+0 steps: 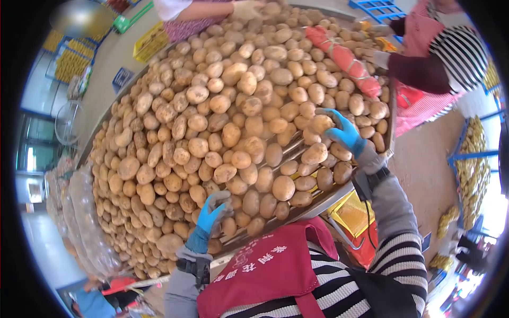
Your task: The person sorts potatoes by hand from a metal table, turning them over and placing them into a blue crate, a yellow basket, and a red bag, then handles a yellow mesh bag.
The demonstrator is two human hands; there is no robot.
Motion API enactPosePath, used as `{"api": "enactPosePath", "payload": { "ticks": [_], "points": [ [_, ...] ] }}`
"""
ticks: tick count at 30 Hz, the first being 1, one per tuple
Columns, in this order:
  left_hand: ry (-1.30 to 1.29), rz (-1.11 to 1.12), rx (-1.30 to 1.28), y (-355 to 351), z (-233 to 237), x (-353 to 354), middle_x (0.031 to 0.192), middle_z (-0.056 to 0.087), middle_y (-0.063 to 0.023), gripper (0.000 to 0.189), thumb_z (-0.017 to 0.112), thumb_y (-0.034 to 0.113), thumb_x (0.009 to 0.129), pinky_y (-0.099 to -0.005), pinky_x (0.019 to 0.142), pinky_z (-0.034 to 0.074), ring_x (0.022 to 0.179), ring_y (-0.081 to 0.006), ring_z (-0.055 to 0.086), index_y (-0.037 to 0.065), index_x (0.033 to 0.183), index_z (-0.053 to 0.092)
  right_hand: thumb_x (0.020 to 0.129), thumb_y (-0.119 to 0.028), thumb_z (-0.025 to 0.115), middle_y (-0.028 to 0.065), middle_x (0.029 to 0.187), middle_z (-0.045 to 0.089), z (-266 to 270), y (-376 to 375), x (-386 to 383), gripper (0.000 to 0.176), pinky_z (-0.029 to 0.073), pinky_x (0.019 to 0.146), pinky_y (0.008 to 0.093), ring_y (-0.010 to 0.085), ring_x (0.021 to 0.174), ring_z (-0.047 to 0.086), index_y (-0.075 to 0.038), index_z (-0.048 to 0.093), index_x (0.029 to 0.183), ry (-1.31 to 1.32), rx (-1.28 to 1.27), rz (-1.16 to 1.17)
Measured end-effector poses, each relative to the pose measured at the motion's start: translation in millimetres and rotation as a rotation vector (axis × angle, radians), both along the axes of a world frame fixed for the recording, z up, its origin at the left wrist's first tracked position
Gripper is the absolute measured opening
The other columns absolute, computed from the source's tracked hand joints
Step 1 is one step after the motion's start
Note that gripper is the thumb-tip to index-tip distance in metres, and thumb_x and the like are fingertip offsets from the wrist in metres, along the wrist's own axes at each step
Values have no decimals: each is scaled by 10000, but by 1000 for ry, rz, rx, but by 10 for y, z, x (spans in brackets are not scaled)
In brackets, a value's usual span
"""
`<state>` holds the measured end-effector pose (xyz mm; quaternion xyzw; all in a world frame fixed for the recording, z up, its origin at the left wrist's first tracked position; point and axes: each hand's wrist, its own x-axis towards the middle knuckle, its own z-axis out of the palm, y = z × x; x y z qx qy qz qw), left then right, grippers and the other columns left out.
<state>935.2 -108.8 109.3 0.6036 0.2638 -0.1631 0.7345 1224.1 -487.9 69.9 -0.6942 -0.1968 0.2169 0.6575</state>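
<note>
See a potato (321, 124) on the near side of the red bundle (344, 60), clamped in the right hand (344, 131); likely firm, bruisable, best cupped round the middle. Cannot tell the grip of the left hand (210, 214), farther from the bundle.

Heaped potatoes (198, 123) hide most of the tabletop (333, 197). On the right hand (345, 131), the fingers cover part of one potato (321, 124); exactly how the left hand (213, 212) meets those under it cannot be made out. The top edge cuts off the head of a person (192, 25) opposite. A pale blur (79, 19) masks the upper-left corner, and the apron's (265, 273) smaller lettering is illegible.
</note>
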Motion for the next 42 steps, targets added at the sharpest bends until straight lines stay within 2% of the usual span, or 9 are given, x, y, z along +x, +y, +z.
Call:
{"api": "enactPosePath", "payload": {
  "ticks": [3, 8, 11, 14, 16, 22, 31, 37, 42],
  "points": [
    [-69, -167, -47, -375, 270, 384, 1363, 454, -122, 625, 664, 118, 881, -367, 1000, 468, 1189, -198, 508, 88, 1429, 365, 784, -63, 559, 82, 1338, 501, 313, 280, -286, 624, 444, 995, 338, 191, 1175, 530, -4, 424, 1390, 403, 270, 243],
    [-302, -335, -64, -936, 650, 1204, 1484, 342, -110, 906, 724, 57, 821, -398, 1082, 389, 1329, -211, 400, 124, 1536, 173, 963, -391, 541, 133, 1402, 448, 201, 693, -653, 702, 353, 1073, 349, 201, 1290, 421, 1, 278, 1483, 321, 406, 417],
    [-435, -299, -129, -1013, 590, 1395, 1500, 322, -118, 939, 732, 62, 821, -375, 1094, 381, 1360, -217, 369, 104, 1543, 133, 956, -545, 501, 145, 1443, 409, 438, 890, -707, 825, 336, 1089, 356, 214, 1317, 389, 10, 225, 1501, 200, 389, 307],
    [-479, -289, -78, -968, 417, 1421, 1507, 312, -139, 914, 718, 71, 837, -351, 1096, 380, 1363, -225, 367, 65, 1536, 129, 989, -409, 518, 141, 1440, 416, 498, 938, -718, 706, 360, 1076, 341, 205, 1293, 429, 0, 242, 1495, 287, 391, 297],
    [-430, -394, 236, -894, 467, 1398, 1509, 318, -130, 877, 686, 4, 850, -333, 1078, 411, 1351, -200, 387, 95, 1539, 150, 1013, -291, 505, 141, 1410, 449, 470, 978, -707, 610, 389, 1055, 332, 201, 1266, 464, -20, 245, 1493, 284, 369, 315],
    [-480, -407, 519, -735, 422, 1366, 1455, 400, -218, 727, 673, 236, 894, -378, 1082, 385, 1338, -311, 426, -13, 1465, 300, 1009, -266, 520, 141, 1303, 548, 219, 1209, -776, 588, 449, 996, 335, 206, 1198, 534, -40, 244, 1477, 302, 311, 382],
    [-452, -405, 585, -663, 304, 1339, 1311, 545, -237, 601, 601, 326, 939, -350, 934, 505, 1152, -305, 597, -26, 1390, 417, 1008, -230, 520, 139, 1300, 541, 97, 1268, -919, 568, 429, 1015, 341, 218, 1209, 522, -30, 244, 1462, 347, 378, 329],
    [-564, -203, 325, -719, 257, 1299, 1213, 588, -163, 399, 478, 263, 1015, -317, 899, 517, 1052, -218, 608, -14, 1302, 489, 947, -212, 602, 148, 1265, 554, 120, 1312, -1085, 609, 433, 1011, 374, 258, 1176, 549, -25, 290, 1436, 182, 393, 244],
    [-161, 54, -14, -859, 435, 1438, 1209, 569, -119, 458, 431, 334, 1028, -261, 903, 501, 1104, -161, 576, -5, 1333, 456, 879, -277, 672, 192, 1222, 578, 273, 1231, -880, 650, 500, 915, 416, 345, 1098, 611, -49, 348, 1394, -106, 151, 242]
  ]
}}
